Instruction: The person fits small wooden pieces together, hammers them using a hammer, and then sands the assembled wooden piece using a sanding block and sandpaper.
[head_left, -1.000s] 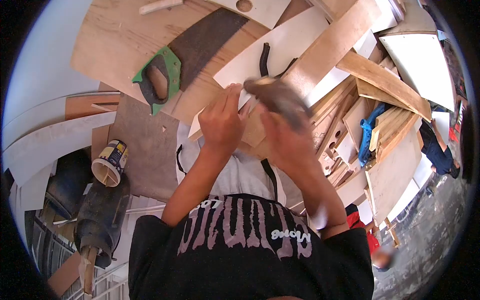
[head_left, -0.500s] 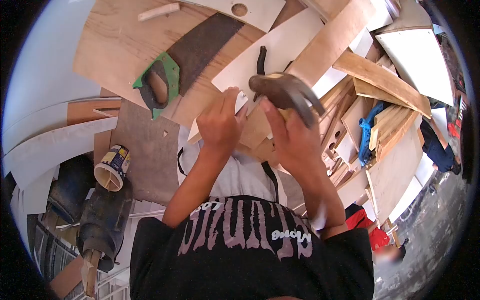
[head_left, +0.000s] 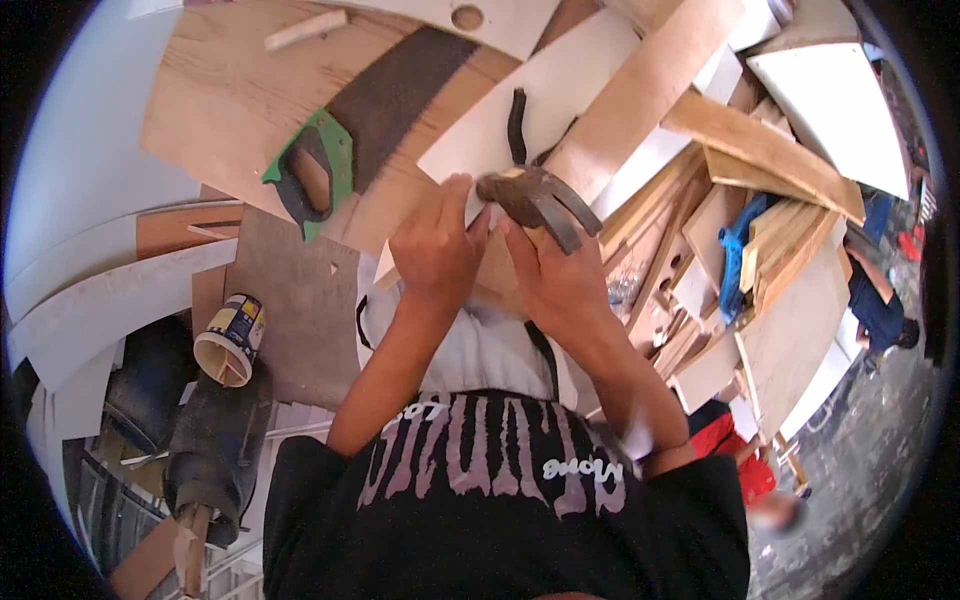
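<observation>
In my right hand point(head_left: 562, 285) is a claw hammer point(head_left: 535, 198), its handle mostly covered by my fingers. The hammer's striking face is right beside the fingertips of my left hand point(head_left: 435, 245), and I cannot tell whether it touches anything there. My left fingers are closed around a white-faced strip of wood point(head_left: 386, 268), most of which the hand covers. Whether a nail is pinched at its end is hidden. Beyond my hands, a black curved piece point(head_left: 516, 125) rests on a white board point(head_left: 470, 140).
A green-handled handsaw point(head_left: 335, 150) lies on a plywood sheet point(head_left: 220, 110). To the left, a white tub point(head_left: 230, 340) stands near a dark cylinder point(head_left: 210, 450). Stacked wood offcuts point(head_left: 780, 250) and a blue tool point(head_left: 738, 255) are at right. Two people are at the far right.
The hammer has swung left, and its head now meets the area by my left fingertips. My right hand moved left with it. My left hand keeps its grip.
</observation>
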